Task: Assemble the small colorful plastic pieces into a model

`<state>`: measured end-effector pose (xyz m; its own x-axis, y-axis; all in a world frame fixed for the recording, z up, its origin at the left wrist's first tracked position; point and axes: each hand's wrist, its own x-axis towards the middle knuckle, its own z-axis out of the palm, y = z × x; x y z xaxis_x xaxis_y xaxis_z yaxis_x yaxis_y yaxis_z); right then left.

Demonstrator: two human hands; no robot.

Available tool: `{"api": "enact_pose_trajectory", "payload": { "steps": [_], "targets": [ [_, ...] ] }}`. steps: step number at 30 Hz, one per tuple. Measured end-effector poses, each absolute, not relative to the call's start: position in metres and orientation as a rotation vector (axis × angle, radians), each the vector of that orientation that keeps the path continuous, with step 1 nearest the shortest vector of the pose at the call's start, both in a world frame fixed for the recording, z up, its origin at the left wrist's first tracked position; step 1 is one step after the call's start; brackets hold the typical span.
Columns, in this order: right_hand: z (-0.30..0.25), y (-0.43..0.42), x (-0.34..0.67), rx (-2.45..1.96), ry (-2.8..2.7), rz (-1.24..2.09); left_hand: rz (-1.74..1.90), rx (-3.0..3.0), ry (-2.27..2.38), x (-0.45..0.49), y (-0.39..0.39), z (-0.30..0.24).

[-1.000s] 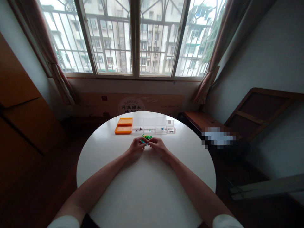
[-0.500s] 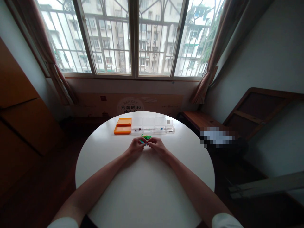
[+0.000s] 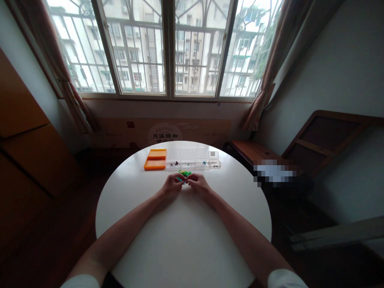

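Observation:
Near the far side of the round white table (image 3: 180, 232), my left hand (image 3: 173, 183) and my right hand (image 3: 197, 183) meet fingertip to fingertip. Both are closed in a pinch around something small and bluish, too small to name. Just beyond the fingers lies a little heap of green and yellow pieces (image 3: 186, 173), partly covered by my hands. Behind the heap stands a row of clear open boxes (image 3: 187, 155) with a few small dark, green and blue pieces in them. An open orange case (image 3: 155, 164) adjoins the row on the left.
A smaller clear box (image 3: 214, 156) ends the row at the right. Past the table's far edge is a cardboard panel (image 3: 204, 130) below a barred window. To the right stands a low wooden bench (image 3: 252, 152); a wooden cabinet (image 3: 24, 160) is at the left.

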<state>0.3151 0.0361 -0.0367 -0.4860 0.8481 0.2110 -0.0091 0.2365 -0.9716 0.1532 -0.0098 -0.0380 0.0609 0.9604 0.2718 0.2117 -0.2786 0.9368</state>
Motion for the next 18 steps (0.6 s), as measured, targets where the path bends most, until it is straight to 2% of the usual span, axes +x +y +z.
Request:
{"api": "enact_pose_trajectory", "payload": {
  "steps": [18],
  "targets": [
    [-0.0393,0.0396,0.3154,-0.794,-1.691,1.351,1.312,1.549,1.234,0.1548,-0.0122,-0.0335]
  ]
}}
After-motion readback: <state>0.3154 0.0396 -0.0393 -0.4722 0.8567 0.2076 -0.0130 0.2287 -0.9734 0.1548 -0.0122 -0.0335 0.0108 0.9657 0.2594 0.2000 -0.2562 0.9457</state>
